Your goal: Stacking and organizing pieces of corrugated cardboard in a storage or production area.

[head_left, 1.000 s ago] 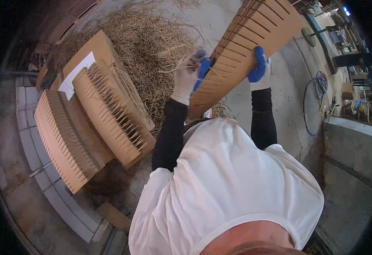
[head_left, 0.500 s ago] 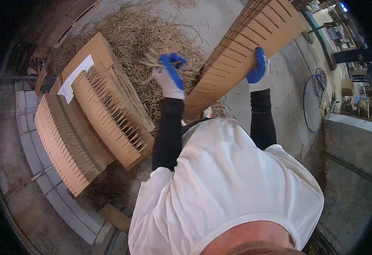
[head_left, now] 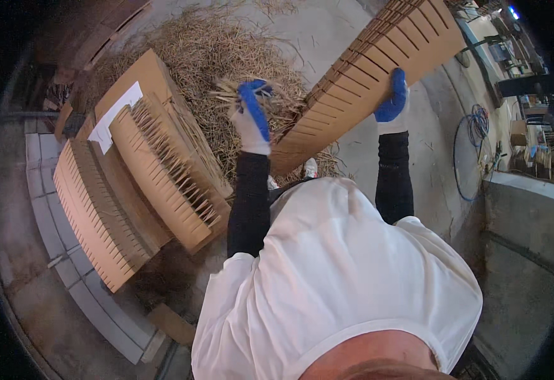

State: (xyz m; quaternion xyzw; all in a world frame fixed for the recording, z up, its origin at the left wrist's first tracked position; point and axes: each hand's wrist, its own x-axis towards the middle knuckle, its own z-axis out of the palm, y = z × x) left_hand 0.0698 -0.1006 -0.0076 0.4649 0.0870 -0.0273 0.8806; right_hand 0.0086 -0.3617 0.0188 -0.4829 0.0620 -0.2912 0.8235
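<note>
A wide heap of scraps (head_left: 194, 66) covers the upper left of the frame. Your cardboard stack (head_left: 367, 79) slants from the upper right down to the centre: tan, smooth-faced, with dark, evenly spaced slits along its left side (the layers look ragged there). Your gloved right hand (head_left: 393, 102) grips its right edge; your gloved left hand (head_left: 250, 115) is closed around thin brown strips (head_left: 227, 94).
</note>
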